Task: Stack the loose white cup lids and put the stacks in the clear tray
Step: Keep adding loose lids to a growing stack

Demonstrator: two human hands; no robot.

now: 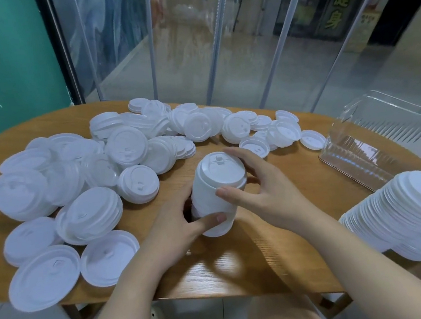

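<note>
A short stack of white cup lids [217, 188] stands tilted on the wooden table [244, 257], held between both hands. My left hand [178, 228] grips its lower part, thumb across the front. My right hand [262, 187] grips the upper part, fingers curved over the top lid, thumb on the near side. Many loose white lids [82, 182] lie scattered over the table's left and far side. The clear tray [395, 138] sits at the right, on the table's far edge. It looks to hold nothing.
A long stack of white lids [412, 215] lies on its side at the near right, just in front of the tray. Clear plastic strip curtains [214, 37] hang behind the table. My knees show below the table's near edge.
</note>
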